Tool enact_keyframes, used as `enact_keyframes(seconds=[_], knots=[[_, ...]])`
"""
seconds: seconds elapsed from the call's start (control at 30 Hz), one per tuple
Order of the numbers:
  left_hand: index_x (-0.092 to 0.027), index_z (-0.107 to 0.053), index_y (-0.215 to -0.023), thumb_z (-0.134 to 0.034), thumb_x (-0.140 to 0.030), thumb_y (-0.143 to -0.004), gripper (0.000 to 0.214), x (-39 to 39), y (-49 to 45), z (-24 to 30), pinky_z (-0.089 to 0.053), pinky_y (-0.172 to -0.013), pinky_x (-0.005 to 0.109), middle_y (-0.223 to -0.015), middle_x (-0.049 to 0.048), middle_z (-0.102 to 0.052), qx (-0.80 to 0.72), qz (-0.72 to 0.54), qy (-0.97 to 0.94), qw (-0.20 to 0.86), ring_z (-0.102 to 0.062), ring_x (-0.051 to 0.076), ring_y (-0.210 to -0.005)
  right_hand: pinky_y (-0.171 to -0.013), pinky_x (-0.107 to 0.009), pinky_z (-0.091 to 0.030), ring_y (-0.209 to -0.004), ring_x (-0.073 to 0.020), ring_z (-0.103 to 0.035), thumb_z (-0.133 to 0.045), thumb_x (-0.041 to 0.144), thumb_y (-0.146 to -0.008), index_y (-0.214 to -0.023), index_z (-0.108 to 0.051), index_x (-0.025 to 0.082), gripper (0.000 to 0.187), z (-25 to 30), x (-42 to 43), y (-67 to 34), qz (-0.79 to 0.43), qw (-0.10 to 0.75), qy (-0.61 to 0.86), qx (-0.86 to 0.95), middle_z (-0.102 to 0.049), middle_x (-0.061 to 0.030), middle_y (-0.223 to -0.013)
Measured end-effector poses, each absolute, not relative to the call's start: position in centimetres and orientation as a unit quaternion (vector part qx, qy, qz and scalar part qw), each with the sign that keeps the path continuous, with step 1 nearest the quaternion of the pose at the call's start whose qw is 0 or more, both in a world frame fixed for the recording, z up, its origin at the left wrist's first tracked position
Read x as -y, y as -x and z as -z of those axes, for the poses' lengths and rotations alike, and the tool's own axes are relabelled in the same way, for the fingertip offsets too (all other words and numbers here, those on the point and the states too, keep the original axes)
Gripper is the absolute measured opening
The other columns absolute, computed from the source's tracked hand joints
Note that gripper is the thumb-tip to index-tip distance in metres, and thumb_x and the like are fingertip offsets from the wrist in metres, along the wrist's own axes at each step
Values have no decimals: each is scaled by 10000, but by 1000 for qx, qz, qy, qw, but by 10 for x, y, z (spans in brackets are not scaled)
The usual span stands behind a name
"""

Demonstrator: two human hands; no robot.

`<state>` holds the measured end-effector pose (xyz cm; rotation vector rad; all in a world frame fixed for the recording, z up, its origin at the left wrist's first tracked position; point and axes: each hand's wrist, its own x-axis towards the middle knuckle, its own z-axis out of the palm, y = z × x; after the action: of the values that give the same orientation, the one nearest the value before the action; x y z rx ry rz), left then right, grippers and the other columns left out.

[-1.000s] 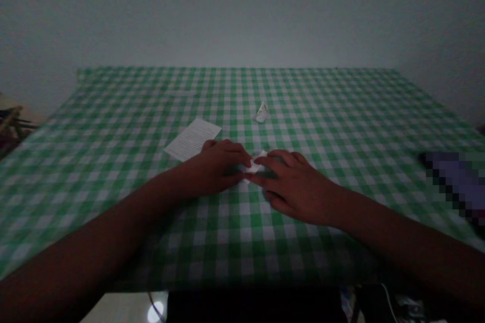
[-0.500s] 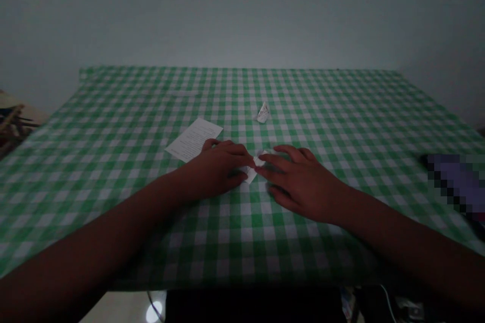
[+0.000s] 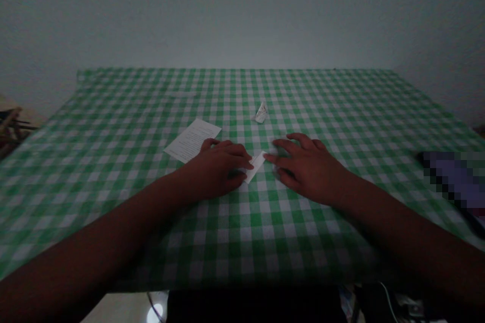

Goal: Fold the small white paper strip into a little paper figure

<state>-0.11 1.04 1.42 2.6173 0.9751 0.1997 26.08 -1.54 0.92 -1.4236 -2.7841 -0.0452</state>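
A small folded white paper (image 3: pixel 256 166) lies on the green checked tablecloth (image 3: pixel 113 126) at the table's middle. My left hand (image 3: pixel 215 169) rests on its left end, fingers curled down and pressing it flat. Just right of the paper lies my right hand (image 3: pixel 308 166), fingers stretched and slightly spread, its index fingertip close to the paper's right end. A printed white sheet (image 3: pixel 192 139) lies flat just beyond my left hand. A small folded paper figure (image 3: pixel 261 112) stands further back.
The wall rises right behind the table's far edge. A blurred dark object (image 3: pixel 454 179) lies near the right edge. Wooden furniture (image 3: pixel 9 123) shows off the table at the left. Dark items and a cable sit below the near edge.
My right hand has lifted off the folded paper and moved right and a little away, its fingers spreading. The paper now shows more fully. My left hand has stayed put.
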Motion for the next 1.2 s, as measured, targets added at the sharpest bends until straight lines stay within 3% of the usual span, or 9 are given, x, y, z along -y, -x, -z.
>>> enact_keyframes(seconds=[0.23, 0.4, 0.53, 0.87, 1.2], knots=[[-306, -700, -1039, -655, -320, -885, 161, -9, -5, -7, -252, -1012, 543, -1146, -10, -680, -377, -93, -909, 154, -565, 261, -1135, -940, -608, -418, -1305, -421, -400, -536, 299, -947, -1308, -633, 242, 378, -9, 22, -250, 8, 57, 436, 898, -517, -121, -1455], [-310, -703, -1047, -662, -308, -870, 182, -9, -6, -5, -259, -1015, 512, -1118, -7, -676, -380, -91, -909, 143, -565, 245, -1112, -925, -461, -438, -1107, -284, -522, -546, 293, -952, -1212, -666, 241, 291, -2, 24, -233, -73, 160, 411, 894, -644, -84, -1204], [-303, -709, -1037, -657, -320, -863, 182, -10, -6, -4, -270, -1008, 484, -1113, -2, -676, -376, -94, -911, 142, -566, 245, -1094, -897, -427, -435, -1033, -273, -536, -627, 294, -878, -1088, -646, 180, 240, 9, 17, -224, -101, 235, 484, 837, -639, -101, -1086], [-281, -694, -1001, -669, -289, -854, 149, -10, -7, 0, -269, -916, 468, -1083, 4, -688, -340, -119, -923, 135, -593, 232, -1039, -843, -401, -417, -988, -270, -530, -665, 306, -811, -927, -577, 205, 177, 11, 11, -220, -95, 245, 541, 799, -617, -78, -999], [-269, -702, -991, -671, -285, -866, 130, -5, -11, -3, -264, -942, 477, -1109, -5, -692, -340, -119, -920, 156, -579, 240, -1082, -792, -386, -416, -929, -253, -519, -653, 284, -796, -824, -528, 213, 147, 15, -5, -235, -66, 232, 564, 790, -588, -57, -923]])
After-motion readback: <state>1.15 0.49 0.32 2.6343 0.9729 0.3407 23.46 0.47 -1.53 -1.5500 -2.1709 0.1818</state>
